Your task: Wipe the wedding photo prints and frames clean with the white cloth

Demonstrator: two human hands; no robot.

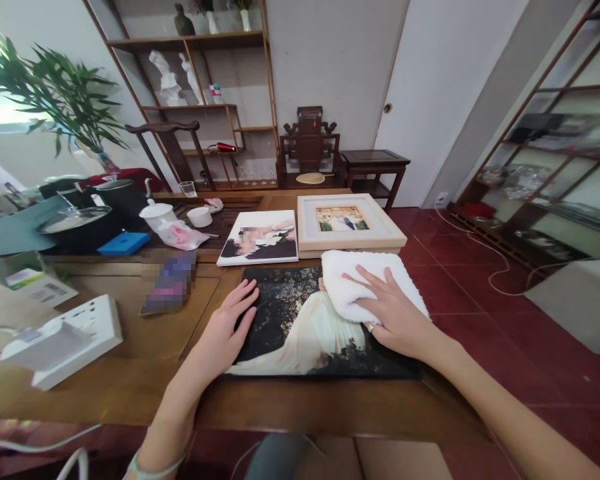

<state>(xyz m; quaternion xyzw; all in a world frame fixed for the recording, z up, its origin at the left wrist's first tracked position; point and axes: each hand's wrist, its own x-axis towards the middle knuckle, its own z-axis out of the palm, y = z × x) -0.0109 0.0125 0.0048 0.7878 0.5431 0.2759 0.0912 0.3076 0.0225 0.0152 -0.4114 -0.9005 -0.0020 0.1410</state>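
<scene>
A large dark photo print (300,333) showing a white gown lies flat on the wooden table (145,393) in front of me. My left hand (230,327) rests flat on the print's left edge, fingers stretched out. My right hand (387,307) presses flat on a folded white towel (353,280) that lies over the print's upper right corner. Behind the print lie a smaller unframed photo (260,237) and a light wooden framed photo (347,223).
A white power strip (70,340) sits at the table's left. Further back are a blue box (124,243), white cups (157,215), dark pots (85,223) and a plant (55,93). Shelves, a carved chair (309,147) and red floor tiles lie beyond.
</scene>
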